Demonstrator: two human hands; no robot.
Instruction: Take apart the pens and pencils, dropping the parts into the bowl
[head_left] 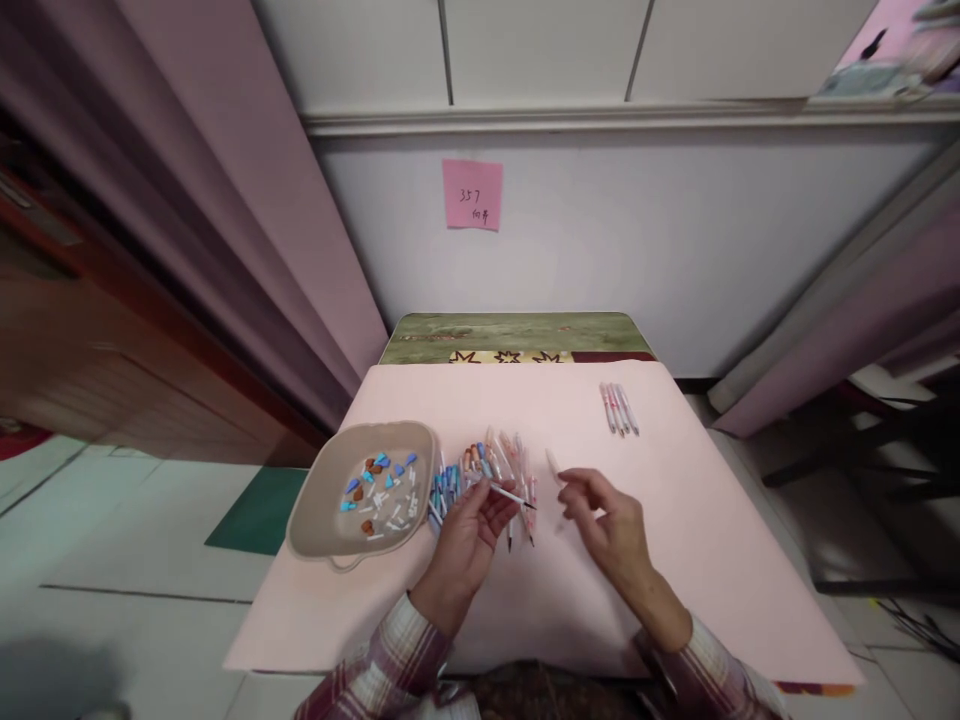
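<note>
My left hand (469,530) is closed on a slim pen (513,494) with a white shaft and a dark tip, which points right. To its right, my right hand (604,515) pinches a pale, slender pen part (553,463) between thumb and fingers; whether it is a cap or a barrel I cannot tell. Under and behind the left hand lies a pile of clear and pink pen parts (504,455), some with dark tips. Blue pen pieces (442,485) lie between that hand and the tray, partly hidden by it.
At the left of the pink-covered table (585,630) stands a beige tray (315,500) holding blue and brown pieces and small white sticks. Several assembled-looking pens (619,409) lie side by side at the back right. A pink note (472,195) hangs on the wall behind.
</note>
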